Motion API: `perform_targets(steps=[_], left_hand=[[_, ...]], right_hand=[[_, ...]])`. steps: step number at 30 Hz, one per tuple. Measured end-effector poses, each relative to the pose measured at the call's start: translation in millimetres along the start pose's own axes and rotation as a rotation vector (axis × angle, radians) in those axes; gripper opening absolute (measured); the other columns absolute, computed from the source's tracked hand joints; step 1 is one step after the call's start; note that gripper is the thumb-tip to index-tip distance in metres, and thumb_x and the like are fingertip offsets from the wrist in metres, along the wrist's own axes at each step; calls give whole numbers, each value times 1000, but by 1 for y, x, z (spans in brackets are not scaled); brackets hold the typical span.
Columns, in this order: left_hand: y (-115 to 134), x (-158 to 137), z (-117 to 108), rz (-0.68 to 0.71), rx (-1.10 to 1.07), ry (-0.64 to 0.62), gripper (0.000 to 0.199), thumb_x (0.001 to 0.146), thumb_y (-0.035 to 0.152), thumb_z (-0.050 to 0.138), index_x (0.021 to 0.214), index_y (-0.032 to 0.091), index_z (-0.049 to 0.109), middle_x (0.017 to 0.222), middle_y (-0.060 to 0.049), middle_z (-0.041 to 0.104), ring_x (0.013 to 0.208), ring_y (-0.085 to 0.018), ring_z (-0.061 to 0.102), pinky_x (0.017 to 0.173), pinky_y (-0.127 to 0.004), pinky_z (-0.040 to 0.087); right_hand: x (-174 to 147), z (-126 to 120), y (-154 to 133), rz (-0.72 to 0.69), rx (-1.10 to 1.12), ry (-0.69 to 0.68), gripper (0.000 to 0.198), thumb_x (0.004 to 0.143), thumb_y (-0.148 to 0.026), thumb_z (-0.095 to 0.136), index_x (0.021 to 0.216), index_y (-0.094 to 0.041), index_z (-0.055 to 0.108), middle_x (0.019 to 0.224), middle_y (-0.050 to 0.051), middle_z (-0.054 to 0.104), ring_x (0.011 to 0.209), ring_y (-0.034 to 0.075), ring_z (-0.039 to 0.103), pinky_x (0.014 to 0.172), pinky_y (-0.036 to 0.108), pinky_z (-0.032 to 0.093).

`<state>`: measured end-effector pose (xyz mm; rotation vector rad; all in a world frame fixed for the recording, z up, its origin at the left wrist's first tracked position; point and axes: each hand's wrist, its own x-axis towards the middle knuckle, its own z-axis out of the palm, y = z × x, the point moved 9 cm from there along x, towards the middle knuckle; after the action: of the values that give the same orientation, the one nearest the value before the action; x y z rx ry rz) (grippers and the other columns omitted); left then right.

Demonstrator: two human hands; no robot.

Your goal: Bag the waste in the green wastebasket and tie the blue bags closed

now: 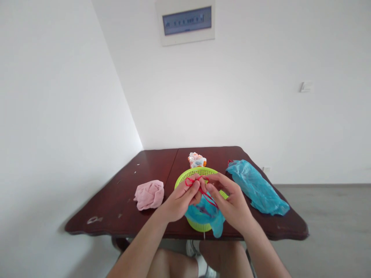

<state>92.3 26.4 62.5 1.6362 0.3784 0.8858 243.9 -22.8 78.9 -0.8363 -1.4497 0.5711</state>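
Your left hand (187,193) and right hand (232,199) hide part of the green basket (180,181) and of the blue plastic (218,227) at it, and the red string (208,198) is too fine to tell whether your right fingertips pinch it. The bottom edge cuts off your forearms (142,251), the top edge crops the wall panel (188,20) with its markings too small to read, and you cannot make out what the blue bag (257,189) holds.

Two blue bags (257,188) (218,225), one green basket (197,226)
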Motion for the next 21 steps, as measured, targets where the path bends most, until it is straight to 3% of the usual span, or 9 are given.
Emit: perform_targets(steps=[3,6,8,10,14,16,18,21], left_hand=[[-6,1,-1,-23,-50,49,50,118,71,71,109,21,65,67,9,48,58,-10,35,59,-23,33],[-16,3,-14,-84,-144,175,49,117,69,72,126,21,67,59,11,49,51,-11,44,57,-21,40],[-23,3,-26,-148,-202,278,53,113,68,79,134,20,70,61,8,59,53,-13,59,56,-20,44],[-28,3,-33,-202,-279,328,55,109,64,86,136,18,74,70,4,68,53,-11,64,55,-18,45],[-32,7,-26,-248,-504,223,47,113,56,83,139,17,75,77,1,76,47,-8,58,60,-22,58],[-29,7,-23,-239,-513,176,44,116,57,76,138,18,73,83,-1,78,51,-11,61,61,-24,60],[-18,4,-24,-185,-345,166,41,123,58,62,134,20,73,88,-3,79,58,-14,64,60,-24,57],[15,-3,-25,-29,299,136,32,127,44,52,129,23,75,98,-6,79,80,-20,71,76,-29,60]], right_hand=[[4,0,-3,-42,-32,57,20,116,-39,78,104,-25,85,97,4,83,88,20,76,81,31,61],[2,-7,-10,-96,-22,131,21,117,-33,75,98,-25,79,90,1,77,79,17,70,71,29,55],[-5,-13,-18,-156,-17,183,22,118,-28,71,97,-25,75,87,0,73,77,16,66,68,29,52],[-14,-14,-26,-235,-51,224,18,117,-21,69,100,-26,73,87,-1,70,77,16,65,70,30,52],[-32,6,-33,-392,-250,169,18,110,-8,72,111,-26,73,92,0,74,80,18,68,74,33,54],[-36,21,-26,-403,-376,92,19,110,-7,72,110,-26,74,93,1,76,84,21,71,76,36,55],[-39,28,-16,-364,-462,41,18,111,-11,71,107,-27,76,94,3,75,86,23,71,77,38,56],[-40,16,-8,-302,-436,92,16,112,-20,75,120,-31,81,115,8,78,104,30,76,91,46,61]])
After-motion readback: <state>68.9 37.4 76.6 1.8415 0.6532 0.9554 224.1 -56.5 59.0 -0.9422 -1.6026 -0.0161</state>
